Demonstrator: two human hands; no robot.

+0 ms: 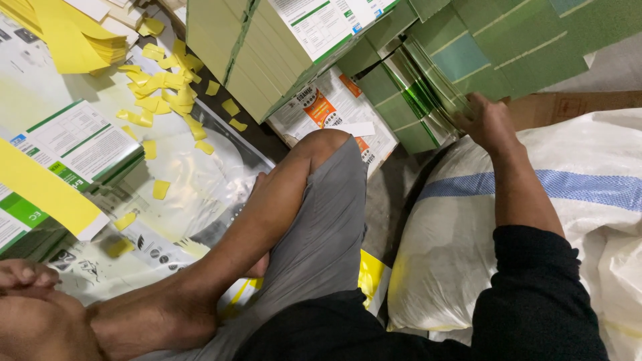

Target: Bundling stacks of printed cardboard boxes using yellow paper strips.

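Stacks of flat green cartons [267,60] with white printed labels fill the top centre of the frame, leaning over an orange-and-white printed sheet [334,107] on the floor [394,194]. At upper right, green flattened cartons with pale lines [521,47] spread toward the corner above a strip of brown cardboard [575,103]. The person's right hand [488,124], at centre right, rests against the edge of a glossy green bundle [418,100] standing on end; the fingers curl onto the bundle's near edge, though how firmly they grip cannot be told. The arm in a black sleeve [535,294] stretches over a white woven sack with a blue stripe [588,187] that fills the lower right. The left hand [27,277], at the lower left edge, lies with fingers folded in, nothing visibly in it, resting near the person's bare foot. A bent knee in grey shorts [328,214] rises through the middle, lying between the two hands. At upper left, a pile of yellow strips [73,40] sits beside scattered yellow scraps [167,87] on clear plastic sheeting [194,180]; white-and-green label sheets [73,140] and a long yellow strip [47,194] lie at the left edge.
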